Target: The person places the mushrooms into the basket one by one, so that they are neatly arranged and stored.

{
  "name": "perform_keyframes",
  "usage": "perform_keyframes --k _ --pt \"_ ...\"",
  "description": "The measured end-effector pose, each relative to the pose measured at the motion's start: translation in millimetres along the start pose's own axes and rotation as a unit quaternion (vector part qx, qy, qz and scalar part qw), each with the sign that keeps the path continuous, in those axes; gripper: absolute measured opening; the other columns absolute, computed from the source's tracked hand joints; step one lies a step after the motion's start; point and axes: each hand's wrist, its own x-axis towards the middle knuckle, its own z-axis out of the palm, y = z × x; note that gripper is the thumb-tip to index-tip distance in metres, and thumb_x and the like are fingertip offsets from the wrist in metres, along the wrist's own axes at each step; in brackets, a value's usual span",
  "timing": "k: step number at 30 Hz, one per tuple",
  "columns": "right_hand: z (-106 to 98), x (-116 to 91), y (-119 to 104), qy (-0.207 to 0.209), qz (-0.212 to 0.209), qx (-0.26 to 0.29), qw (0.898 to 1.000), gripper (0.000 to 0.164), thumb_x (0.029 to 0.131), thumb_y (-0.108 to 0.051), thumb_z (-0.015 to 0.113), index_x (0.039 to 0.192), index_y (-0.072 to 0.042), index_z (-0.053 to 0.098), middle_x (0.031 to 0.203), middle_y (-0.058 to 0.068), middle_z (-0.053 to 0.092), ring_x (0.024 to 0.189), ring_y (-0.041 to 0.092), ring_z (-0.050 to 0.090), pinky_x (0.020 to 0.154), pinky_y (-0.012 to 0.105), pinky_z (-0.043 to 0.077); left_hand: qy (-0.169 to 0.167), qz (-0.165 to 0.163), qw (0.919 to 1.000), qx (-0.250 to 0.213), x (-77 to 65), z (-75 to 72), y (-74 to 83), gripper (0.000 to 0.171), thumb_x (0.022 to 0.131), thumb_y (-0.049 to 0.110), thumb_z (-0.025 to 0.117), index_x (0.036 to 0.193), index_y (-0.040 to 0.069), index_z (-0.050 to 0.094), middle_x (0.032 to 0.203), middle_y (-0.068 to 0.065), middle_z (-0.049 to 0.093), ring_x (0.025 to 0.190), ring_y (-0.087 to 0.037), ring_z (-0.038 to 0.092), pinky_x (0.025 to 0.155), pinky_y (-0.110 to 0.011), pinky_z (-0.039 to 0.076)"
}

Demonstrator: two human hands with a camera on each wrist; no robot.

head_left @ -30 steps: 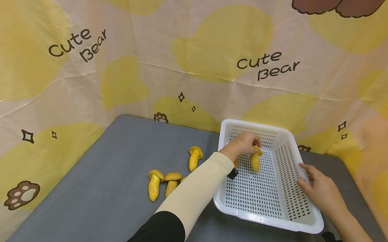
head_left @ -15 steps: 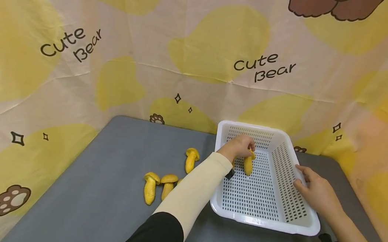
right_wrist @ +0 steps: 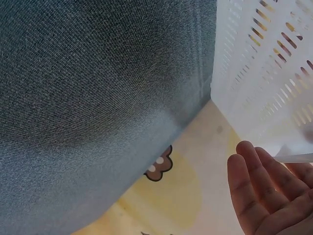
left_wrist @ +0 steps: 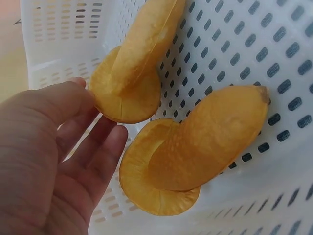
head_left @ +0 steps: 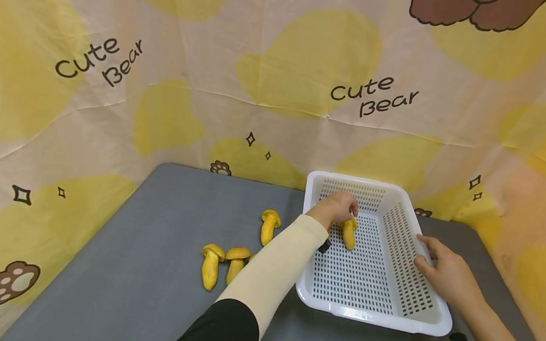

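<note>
My left hand (head_left: 340,206) is inside the white perforated basket (head_left: 367,313), over a yellow mushroom (head_left: 348,239). In the left wrist view its loosely bent fingers lie right at the cap edge of that mushroom (left_wrist: 139,58), not closed round it. A second mushroom (left_wrist: 210,142) lies beside it in the basket; from the head it is mostly hidden behind my wrist. My right hand (head_left: 451,275) holds the basket's right rim, thumb and forefinger over the edge. In the right wrist view the other fingers (right_wrist: 242,188) extend under the rim, outside the wall.
Left of the basket, several more yellow mushrooms lie on the grey table (head_left: 157,226): one (head_left: 269,227) farther back, one (head_left: 210,268) and another (head_left: 236,262) nearer, with one partly covered by my left sleeve (head_left: 272,264). A patterned curtain (head_left: 260,76) hangs behind the table.
The mushroom under my left hand has sunk slightly to the basket floor, and the fingers have loosened from its cap. My right hand stays at the rim.
</note>
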Motion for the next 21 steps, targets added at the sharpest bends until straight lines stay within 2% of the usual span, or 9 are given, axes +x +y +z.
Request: perform_keyframes --k 9,13,18,21 --pt "1 0 0 -0.006 0.004 0.004 1.0 0.056 0.094 -0.019 0.052 0.14 0.009 0.036 0.11 0.037 0.057 0.058 0.016 0.063 0.047 0.028 0.05 0.007 -0.008 0.9999 0.002 0.8 0.3 -0.3 0.017 0.093 0.012 0.06 0.106 0.016 0.07 0.104 0.003 0.061 0.09 -0.01 0.053 0.074 -0.019 0.045" --pt "1 -1 0 -0.002 0.002 0.001 1.0 0.056 0.094 -0.019 0.052 0.14 0.009 0.037 0.111 0.038 0.057 0.058 0.016 0.063 0.047 0.029 0.05 0.032 -0.013 0.9993 -0.012 -2.6 -2.3 1.2 0.019 0.093 0.016 0.059 0.109 0.017 0.068 0.108 0.005 0.061 0.092 -0.008 0.053 0.077 -0.019 0.045" --pt "1 0 0 -0.002 0.005 -0.001 1.0 0.056 0.094 -0.019 0.052 0.14 0.009 0.037 0.113 0.039 0.055 0.058 0.016 0.063 0.047 0.029 0.051 0.076 0.006 0.9962 -0.041 -9.3 -9.1 5.8 0.016 0.093 0.02 0.06 0.107 0.019 0.068 0.109 0.006 0.063 0.097 -0.007 0.056 0.082 -0.019 0.046" --pt "1 0 0 -0.004 0.008 0.001 1.0 0.057 0.095 -0.02 0.052 0.141 0.009 0.036 0.114 0.039 0.054 0.058 0.016 0.063 0.048 0.03 0.052 0.089 0.021 0.9943 -0.054 -12.6 -12.7 8.8 0.017 0.094 0.021 0.059 0.108 0.019 0.068 0.112 0.007 0.065 0.102 -0.006 0.057 0.086 -0.018 0.046"
